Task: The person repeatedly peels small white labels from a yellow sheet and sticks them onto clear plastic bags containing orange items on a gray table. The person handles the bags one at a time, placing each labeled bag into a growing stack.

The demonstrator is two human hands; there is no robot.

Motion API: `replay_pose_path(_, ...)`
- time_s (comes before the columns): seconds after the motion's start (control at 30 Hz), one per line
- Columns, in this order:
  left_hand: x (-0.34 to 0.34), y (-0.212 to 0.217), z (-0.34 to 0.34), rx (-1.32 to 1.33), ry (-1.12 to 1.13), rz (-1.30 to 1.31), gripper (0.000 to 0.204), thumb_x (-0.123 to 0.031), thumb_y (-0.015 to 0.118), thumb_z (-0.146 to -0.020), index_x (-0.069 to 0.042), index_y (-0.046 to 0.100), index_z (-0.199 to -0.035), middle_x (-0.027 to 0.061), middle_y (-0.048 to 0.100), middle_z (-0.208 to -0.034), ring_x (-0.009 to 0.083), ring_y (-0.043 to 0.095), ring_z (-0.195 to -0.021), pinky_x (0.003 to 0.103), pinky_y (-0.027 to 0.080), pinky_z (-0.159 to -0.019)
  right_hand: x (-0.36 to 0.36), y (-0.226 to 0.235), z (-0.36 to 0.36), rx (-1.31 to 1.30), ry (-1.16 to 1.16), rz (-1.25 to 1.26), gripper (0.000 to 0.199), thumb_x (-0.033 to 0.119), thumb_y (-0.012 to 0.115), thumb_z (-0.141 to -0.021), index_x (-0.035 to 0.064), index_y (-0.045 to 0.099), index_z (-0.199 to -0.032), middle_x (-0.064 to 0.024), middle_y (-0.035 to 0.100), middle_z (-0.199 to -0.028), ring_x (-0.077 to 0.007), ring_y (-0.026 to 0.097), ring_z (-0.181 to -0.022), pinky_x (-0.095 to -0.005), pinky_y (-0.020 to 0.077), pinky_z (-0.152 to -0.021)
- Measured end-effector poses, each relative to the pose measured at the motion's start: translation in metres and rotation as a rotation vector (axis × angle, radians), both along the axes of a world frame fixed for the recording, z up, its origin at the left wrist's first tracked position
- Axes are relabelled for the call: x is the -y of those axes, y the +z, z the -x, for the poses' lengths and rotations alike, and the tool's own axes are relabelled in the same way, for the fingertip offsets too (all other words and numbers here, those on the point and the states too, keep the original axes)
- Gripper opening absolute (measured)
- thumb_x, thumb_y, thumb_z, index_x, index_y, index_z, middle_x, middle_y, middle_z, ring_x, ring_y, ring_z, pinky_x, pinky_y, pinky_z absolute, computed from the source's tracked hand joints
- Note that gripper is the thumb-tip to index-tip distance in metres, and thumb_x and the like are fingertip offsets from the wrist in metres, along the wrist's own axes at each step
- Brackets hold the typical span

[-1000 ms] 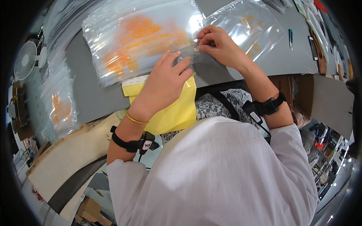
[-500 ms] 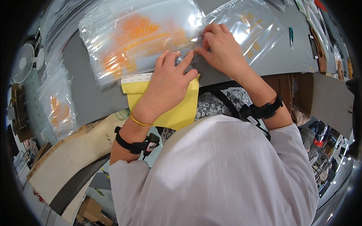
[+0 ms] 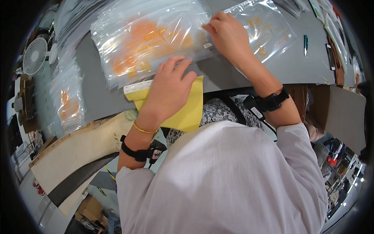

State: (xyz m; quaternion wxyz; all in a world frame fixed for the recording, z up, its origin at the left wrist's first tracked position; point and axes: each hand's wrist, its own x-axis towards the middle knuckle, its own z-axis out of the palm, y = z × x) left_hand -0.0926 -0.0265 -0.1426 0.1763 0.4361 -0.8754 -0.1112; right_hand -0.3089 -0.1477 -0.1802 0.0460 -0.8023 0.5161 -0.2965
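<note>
A stack of clear plastic bags (image 3: 117,43) with orange print lies on the grey table before me. My right hand (image 3: 230,37) is closed in a pinch at the right edge of the top bag. Just below those fingertips, a small white label (image 3: 207,45) sits near the bag's lower right corner. My left hand (image 3: 169,85) is open, fingers slightly apart, over a yellow sheet (image 3: 191,111) and reaching to the stack's near edge. White labels (image 3: 137,87) line the sheet's top edge. Another clear bag (image 3: 265,31) with a white label lies to the right.
More plastic bags (image 3: 68,97) hang over the table's left side. A teal pen (image 3: 306,46) and a dark, slim object (image 3: 330,56) lie at the right. A white fan (image 3: 35,55) stands far left. Below the table's right edge is an open cardboard box (image 3: 343,109).
My right hand has moved up and slightly left, away from my left hand. The white label on the top bag is now uncovered. My left hand's fingers have drawn back from it.
</note>
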Motion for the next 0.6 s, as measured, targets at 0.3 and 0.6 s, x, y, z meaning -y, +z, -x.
replay_pose_path(0.3,0.026,0.032,-0.024,-0.516,0.387,-0.857,0.018,-0.021,0.069,-0.102,-0.002,0.071,-0.100,-0.0013,0.064,-0.080,0.0090,0.054,-0.072,0.025,0.045,-0.068,0.083,0.001,0.139,-0.005,-0.374,-0.265,0.035,0.037,0.060,-0.107,0.0043,0.074,-0.110,-0.0158,0.075,-0.096,-0.0359,0.070,-0.088,-0.0385,0.0535,-0.076)
replay_pose_path(0.6,0.040,0.036,-0.003,-0.580,0.300,-1.044,0.020,-0.022,0.069,-0.103,-0.002,0.072,-0.107,-0.0074,0.064,-0.087,0.0015,0.053,-0.078,0.021,0.044,-0.070,-0.057,0.041,0.033,0.284,0.526,-0.198,0.036,0.017,0.083,-0.088,0.0120,0.072,-0.122,-0.0056,0.073,-0.106,-0.0240,0.070,-0.097,-0.0366,0.0500,-0.092)
